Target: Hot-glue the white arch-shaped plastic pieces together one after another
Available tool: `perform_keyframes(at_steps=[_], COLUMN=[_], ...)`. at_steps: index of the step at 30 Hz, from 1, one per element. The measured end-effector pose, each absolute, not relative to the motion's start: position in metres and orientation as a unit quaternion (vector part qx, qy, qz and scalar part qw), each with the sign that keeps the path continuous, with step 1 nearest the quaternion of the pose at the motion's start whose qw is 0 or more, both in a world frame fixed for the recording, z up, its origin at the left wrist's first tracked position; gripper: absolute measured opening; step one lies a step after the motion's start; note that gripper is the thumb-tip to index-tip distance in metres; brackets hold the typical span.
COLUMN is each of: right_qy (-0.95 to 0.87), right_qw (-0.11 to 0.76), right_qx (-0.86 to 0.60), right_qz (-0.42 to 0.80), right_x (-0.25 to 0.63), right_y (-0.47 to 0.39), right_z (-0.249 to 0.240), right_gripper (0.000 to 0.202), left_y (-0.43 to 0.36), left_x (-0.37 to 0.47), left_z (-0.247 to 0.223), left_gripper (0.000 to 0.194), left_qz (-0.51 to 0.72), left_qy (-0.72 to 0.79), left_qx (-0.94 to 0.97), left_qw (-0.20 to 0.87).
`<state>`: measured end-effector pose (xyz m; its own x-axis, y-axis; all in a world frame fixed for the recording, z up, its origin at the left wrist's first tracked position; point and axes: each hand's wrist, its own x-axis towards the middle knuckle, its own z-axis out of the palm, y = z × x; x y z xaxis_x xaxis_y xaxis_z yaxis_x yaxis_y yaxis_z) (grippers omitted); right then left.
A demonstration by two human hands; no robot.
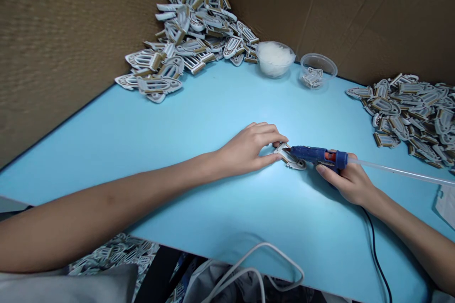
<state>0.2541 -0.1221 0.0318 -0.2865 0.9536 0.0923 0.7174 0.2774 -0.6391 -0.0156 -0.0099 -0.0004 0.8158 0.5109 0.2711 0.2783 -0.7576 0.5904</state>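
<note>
My left hand (256,147) pinches one end of a small white plastic piece (295,163) between thumb and fingers, against the blue tabletop. The piece has a rounded far end and slots like those in the piles. My right hand (350,181) is wrapped round a blue hot glue gun (313,154). Its nozzle points left, at the end of the piece beside my left fingertips; whether it touches I cannot tell. A long clear glue stick (398,170) sticks out of the gun's back.
Piles of similar white pieces lie at the back left (192,33) and on the right (408,113). A tub of whitish pieces (275,59) and a clear tub (318,71) stand at the back. Cardboard walls (355,14) enclose the table. A black cord (375,246) trails from the gun; a white cable (266,246) loops at the front edge.
</note>
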Motion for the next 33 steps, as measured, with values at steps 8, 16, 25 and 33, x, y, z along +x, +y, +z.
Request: perform_keyframes(at_steps=[8, 16, 25, 33], right_qy=[-0.752, -0.616, -0.629, -0.744], right_qw=[0.248, 0.486, 0.416, 0.279], right_qx=[-0.553, -0.489, -0.620, -0.607], right_qz=[0.259, 0.381, 0.217, -0.024], right_x=[0.254, 0.258, 0.260, 0.281], right_y=[-0.122, -0.130, -0.119, -0.113], right_z=[0.031, 0.008, 0.013, 0.014], right_gripper=[0.031, 0.054, 0.031, 0.024], left_y=[-0.010, -0.012, -0.014, -0.016], left_x=[-0.015, -0.016, -0.017, -0.017], left_z=[0.001, 0.000, 0.004, 0.010], left_gripper=[0.028, 0.032, 0.041, 0.020], left_qz=[0.211, 0.208, 0.184, 0.364], left_qy=[0.216, 0.225, 0.202, 0.218], left_qx=[0.915, 0.913, 0.934, 0.871], left_qw=[0.268, 0.270, 0.228, 0.248])
